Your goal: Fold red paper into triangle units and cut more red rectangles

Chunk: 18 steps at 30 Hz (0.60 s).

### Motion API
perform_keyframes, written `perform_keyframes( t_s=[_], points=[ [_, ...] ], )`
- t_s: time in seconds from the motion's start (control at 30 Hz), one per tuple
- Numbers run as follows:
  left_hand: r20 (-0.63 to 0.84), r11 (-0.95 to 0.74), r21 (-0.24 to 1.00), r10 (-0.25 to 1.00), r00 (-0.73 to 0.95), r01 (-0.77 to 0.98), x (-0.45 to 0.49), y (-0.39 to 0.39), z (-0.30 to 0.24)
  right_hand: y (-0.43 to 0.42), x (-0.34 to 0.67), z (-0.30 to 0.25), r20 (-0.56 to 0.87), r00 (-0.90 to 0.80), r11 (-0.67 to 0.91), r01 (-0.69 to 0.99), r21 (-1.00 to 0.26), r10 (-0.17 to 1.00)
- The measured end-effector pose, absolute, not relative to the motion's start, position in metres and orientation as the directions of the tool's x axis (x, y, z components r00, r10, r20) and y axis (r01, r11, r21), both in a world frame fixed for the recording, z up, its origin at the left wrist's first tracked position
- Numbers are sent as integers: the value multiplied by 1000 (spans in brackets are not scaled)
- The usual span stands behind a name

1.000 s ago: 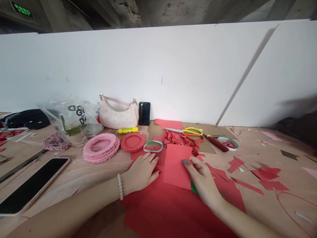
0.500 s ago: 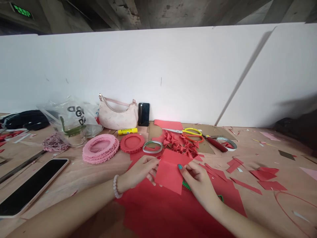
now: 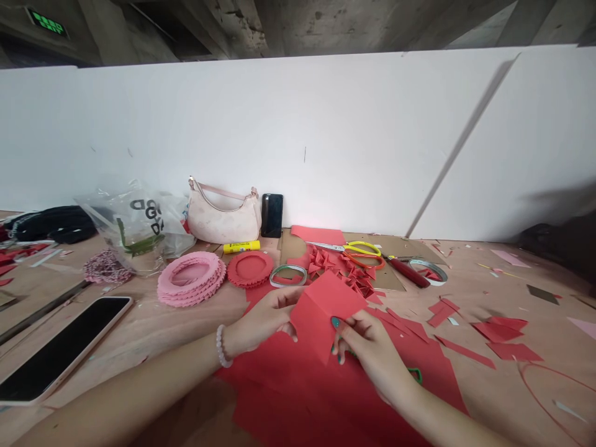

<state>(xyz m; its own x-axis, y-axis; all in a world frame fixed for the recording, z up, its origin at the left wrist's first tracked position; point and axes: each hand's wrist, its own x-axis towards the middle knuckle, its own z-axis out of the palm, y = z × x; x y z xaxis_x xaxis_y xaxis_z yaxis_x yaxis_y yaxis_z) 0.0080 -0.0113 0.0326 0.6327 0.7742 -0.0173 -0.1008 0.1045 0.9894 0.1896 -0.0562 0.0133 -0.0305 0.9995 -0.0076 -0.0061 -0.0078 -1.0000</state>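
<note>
A creased piece of red paper [image 3: 321,310] is held up between my two hands, tilted above a large red sheet [image 3: 298,397] on the table. My left hand [image 3: 265,320], with a beaded bracelet at the wrist, is closed on the paper's left edge; its fingertips are partly behind it. My right hand [image 3: 365,344] pinches the lower right edge, thumb in front and fingers behind. Just beyond the paper lies a cluster of folded red paper pieces [image 3: 342,267]. A green object [image 3: 415,374] shows partly beside my right wrist.
Scissors [image 3: 363,249], a red-handled cutter [image 3: 410,272] and tape rolls [image 3: 428,273] lie at the back. Left are scalloped pink rings [image 3: 190,279], a red ring [image 3: 250,269], a glue stick [image 3: 241,246], a handbag [image 3: 226,214] and a phone [image 3: 65,351]. Red scraps [image 3: 500,329] lie right.
The red paper has turned and tilted in my hands, its crease now running at a slant. My left fingers have shifted behind its left edge. The view has moved slightly.
</note>
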Motion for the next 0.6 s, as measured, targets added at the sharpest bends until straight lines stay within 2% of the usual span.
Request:
perform_keyframes(
  t_s=[0.13,0.23,0.3,0.4,0.47,0.6],
  points=[
    [119,-115,992,765,633,-46,9,-12,32,-62,182,19,-61,-139,-69,-50,-996,988],
    [196,-232,973,787,584,-13,9,-14,33,-64,183,17,-96,-213,-103,-22,-994,972],
    [202,-273,960,819,537,55,9,-14,34,-63,189,14,-68,-131,-72,-27,-997,989],
    [178,-304,932,857,484,196,8,-13,35,-57,203,15,122,27,123,-37,-992,992],
    [169,-334,907,847,505,256,7,-14,37,-53,210,23,223,-28,224,88,-971,975],
    [175,-410,857,801,573,311,9,-20,41,-52,208,41,253,-110,276,376,-885,961]
  ],
)
